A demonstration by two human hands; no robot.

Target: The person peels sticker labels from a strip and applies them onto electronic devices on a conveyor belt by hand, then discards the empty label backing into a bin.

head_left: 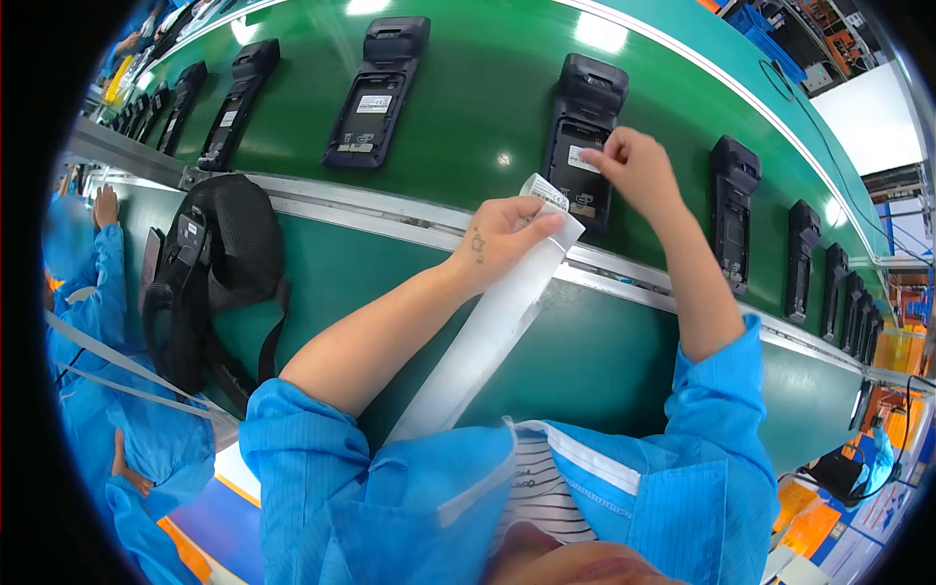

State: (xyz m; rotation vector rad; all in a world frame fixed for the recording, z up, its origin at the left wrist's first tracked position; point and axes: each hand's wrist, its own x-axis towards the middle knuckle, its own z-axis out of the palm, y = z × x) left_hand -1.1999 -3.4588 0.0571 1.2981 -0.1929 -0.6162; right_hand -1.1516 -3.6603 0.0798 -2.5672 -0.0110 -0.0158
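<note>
My left hand (502,239) grips the upper end of a long white strip of label backing (487,336), with printed labels (546,193) curling over at its top. The strip hangs down toward my chest. Over the green surface, my right hand (639,171) has its fingers pinched at the edge of a white label (582,159). This label lies in the open battery bay of a black handheld terminal (593,88). The curled strip end is close to the terminal's lower left side. Whether the label is stuck down or still between my fingertips is hard to see.
More black terminals stand in a row on the green conveyor (468,107), such as one on the left (375,93) and one on the right (733,214). A metal rail (390,219) edges it. A black backpack (239,234) lies on the left bench; a blue-clad person (97,283) sits beyond.
</note>
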